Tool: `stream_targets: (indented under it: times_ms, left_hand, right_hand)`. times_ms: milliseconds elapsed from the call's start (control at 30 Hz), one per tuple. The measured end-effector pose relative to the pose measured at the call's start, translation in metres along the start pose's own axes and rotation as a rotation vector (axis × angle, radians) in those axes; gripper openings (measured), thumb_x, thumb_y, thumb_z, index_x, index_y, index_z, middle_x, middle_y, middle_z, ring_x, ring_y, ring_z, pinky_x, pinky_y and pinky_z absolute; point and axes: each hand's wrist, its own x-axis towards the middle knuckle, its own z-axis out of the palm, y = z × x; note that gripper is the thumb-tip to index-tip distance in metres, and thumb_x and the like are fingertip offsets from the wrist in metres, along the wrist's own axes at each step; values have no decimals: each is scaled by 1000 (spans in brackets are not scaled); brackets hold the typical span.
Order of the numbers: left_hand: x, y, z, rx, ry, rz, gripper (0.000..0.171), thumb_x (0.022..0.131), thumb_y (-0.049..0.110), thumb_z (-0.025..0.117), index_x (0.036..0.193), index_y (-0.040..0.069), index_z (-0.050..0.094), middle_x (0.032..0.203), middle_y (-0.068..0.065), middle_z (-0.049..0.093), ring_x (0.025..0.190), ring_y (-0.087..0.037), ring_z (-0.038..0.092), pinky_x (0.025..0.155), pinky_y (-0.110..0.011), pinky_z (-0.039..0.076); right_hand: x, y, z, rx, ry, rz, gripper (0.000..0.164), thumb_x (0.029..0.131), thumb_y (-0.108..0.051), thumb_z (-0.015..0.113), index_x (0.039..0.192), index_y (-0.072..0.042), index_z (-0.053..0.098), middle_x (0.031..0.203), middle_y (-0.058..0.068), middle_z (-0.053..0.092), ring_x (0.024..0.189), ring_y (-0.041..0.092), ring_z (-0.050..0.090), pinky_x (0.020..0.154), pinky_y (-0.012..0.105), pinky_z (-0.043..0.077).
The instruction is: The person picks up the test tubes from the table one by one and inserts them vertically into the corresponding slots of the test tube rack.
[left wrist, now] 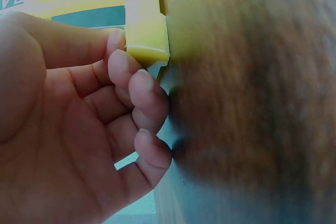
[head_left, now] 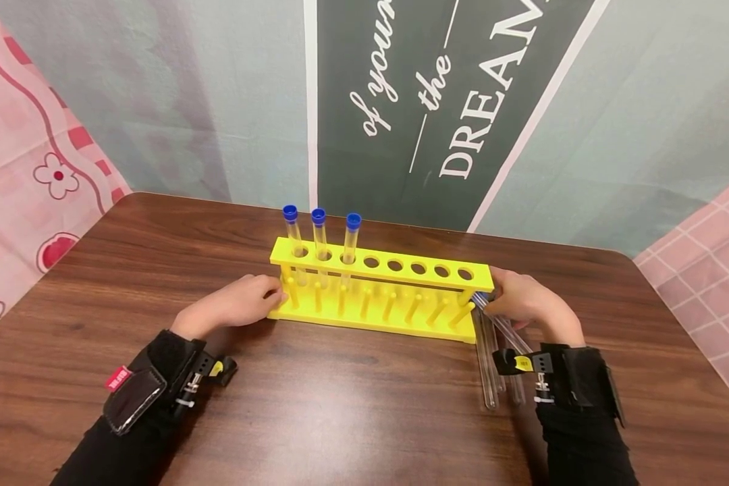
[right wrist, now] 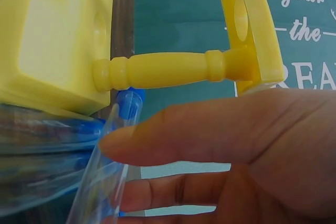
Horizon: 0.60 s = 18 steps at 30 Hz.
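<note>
A yellow test tube rack stands on the table. Three blue-capped clear tubes, a left one, a middle one and a right one, stand in its leftmost holes; the other holes hold none. At the rack's left end my left hand pinches the base corner between thumb and curled fingers. By the right end, my right hand pinches a blue-capped test tube between thumb and fingers. That tube slants. More loose tubes lie beside the rack, partly hidden under the right hand and wrist.
The brown wooden table reaches to a grey-green backdrop with white lettering close behind the rack. Pink patterned cloth hangs at the left, pink tiled cloth at the right. Camera mounts sit on both wrists.
</note>
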Motion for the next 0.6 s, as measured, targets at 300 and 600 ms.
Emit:
stream_targets:
  times_ms: [300, 600]
  left_hand:
    - [0, -2, -1, -8, 3, 9, 25, 96, 13, 43, 72, 7, 50, 60, -2, 39, 52, -14, 37, 54, -28, 32]
    - [1, -1, 0, -8, -3, -7, 23, 95, 12, 45, 75, 5, 52, 60, -1, 39, 52, -14, 37, 54, -27, 33]
  right_hand:
    - [2, -4, 1, 9, -9, 8, 48, 76, 0, 59, 119, 3, 38, 78, 12, 46, 55, 19, 48, 47, 31, 48]
    - [1, -5, 3, -8, -13, 25, 48, 76, -1, 63, 117, 6, 39, 83, 15, 49, 70, 25, 52, 49, 32, 50]
